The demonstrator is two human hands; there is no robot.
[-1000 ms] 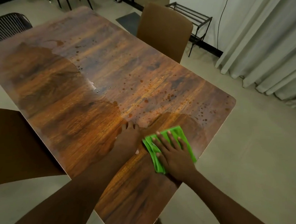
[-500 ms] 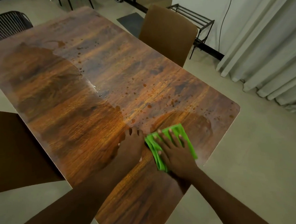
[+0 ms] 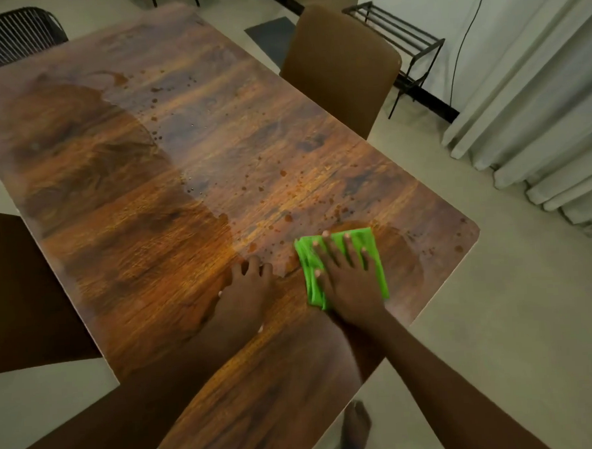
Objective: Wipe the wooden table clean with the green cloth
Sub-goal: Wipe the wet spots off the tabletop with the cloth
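As left hand rests, right hand presses cloth

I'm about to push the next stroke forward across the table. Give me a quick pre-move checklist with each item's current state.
1. Right hand pressed flat, fingers spread, on the green cloth: ok.
2. Cloth lies folded and flat on the wooden table: ok.
3. Left hand out of the stroke's path: ok, it rests on the table left of the cloth, apart from it.
4. Surface ahead of the cloth clean: not ok, brown spots dot it.
5. Corner right of the cloth clean: not ok, corner spots show.
6. Cloth's underside clean enough: cannot tell, hidden.
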